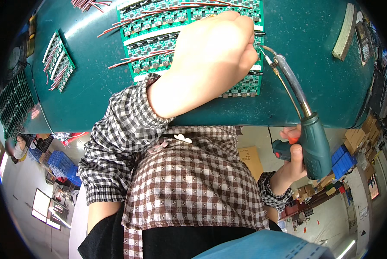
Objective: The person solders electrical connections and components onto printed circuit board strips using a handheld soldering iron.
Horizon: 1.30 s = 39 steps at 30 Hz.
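A panel of green circuit boards [152,65] lies on the green tabletop, with red, white and black wires [135,19] across its rows. Over its right half, my left hand [219,56] is closed with the fingers curled down. Whatever those fingers hold is hidden under the hand. My right hand [293,162] grips the handle of a dark green soldering gun [316,149] at the table's front edge. The gun's bent metal barrel and thin feed tube reach up to the panel's right edge, close to my left fingers. I cannot tell whether the tip touches a board.
A smaller wired board panel [59,62] lies at the left, and a bundle of red and white wires [88,4] at the far left. A long pale block [344,32] sits at the right. Dark green boards [16,103] are at the left rim. Blue crates [62,165] stand beyond the table.
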Available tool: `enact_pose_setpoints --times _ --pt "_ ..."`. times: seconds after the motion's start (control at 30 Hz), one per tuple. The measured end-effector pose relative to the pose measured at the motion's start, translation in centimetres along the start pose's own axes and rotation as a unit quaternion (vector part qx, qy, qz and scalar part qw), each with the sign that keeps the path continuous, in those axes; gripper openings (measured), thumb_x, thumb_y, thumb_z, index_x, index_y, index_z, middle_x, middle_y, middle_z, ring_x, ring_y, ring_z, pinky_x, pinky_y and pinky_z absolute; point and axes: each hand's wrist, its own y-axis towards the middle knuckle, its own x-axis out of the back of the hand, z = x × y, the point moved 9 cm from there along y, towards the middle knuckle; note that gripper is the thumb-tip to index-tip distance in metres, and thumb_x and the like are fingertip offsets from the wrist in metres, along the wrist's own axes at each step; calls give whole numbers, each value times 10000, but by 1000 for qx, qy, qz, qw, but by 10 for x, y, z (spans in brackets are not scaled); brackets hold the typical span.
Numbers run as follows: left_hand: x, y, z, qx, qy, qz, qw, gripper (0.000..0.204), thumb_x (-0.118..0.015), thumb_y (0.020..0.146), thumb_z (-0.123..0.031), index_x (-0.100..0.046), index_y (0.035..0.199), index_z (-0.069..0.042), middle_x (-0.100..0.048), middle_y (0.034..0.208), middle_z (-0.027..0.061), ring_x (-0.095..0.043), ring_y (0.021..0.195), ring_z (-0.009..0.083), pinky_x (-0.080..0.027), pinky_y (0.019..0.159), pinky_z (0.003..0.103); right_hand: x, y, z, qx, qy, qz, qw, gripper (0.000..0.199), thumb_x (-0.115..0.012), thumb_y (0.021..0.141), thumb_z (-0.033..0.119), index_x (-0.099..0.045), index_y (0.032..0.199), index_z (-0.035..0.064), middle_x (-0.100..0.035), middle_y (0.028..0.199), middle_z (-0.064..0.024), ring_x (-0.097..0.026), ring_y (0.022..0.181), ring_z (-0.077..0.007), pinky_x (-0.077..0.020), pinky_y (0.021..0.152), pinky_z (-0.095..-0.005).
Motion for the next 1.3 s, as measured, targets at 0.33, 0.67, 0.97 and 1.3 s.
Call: enact_pose_setpoints --times 0.33,0.67,0.97,1.3 --pt "0 0 0 3 0 4 1000 101 -608 658 -92 -540 683 -21 -536 648 129 -564 610 298 -468 561 379 1 -1 -2 -3 -10 -3 1000 500 -647 782 274 -531 1049 -133 -589 823 -189 -616 713 -274 -562 599 -377" --pt "13 -1 -7 -26 11 -55 998 115 -611 651 -97 -541 680 -11 -539 659 143 -565 617 310 -469 577 381 -2 1 1 9 -33 12 999 480 -657 779 254 -539 1038 -132 -599 806 -189 -614 685 -267 -553 610 -369" --pt "12 -3 -6 -20 17 -66 998 108 -605 655 -97 -538 682 -17 -535 653 133 -565 619 297 -470 571 377 -1 2 2 19 -41 12 999 492 -669 772 253 -535 1037 -140 -600 782 -191 -616 682 -282 -556 618 -392" --pt "11 -2 -6 -30 6 -64 997 105 -608 657 -98 -543 689 -22 -540 661 128 -565 617 302 -471 575 383 -2 2 1 13 -40 4 999 493 -673 767 259 -543 1036 -133 -600 772 -182 -612 673 -271 -541 620 -368"
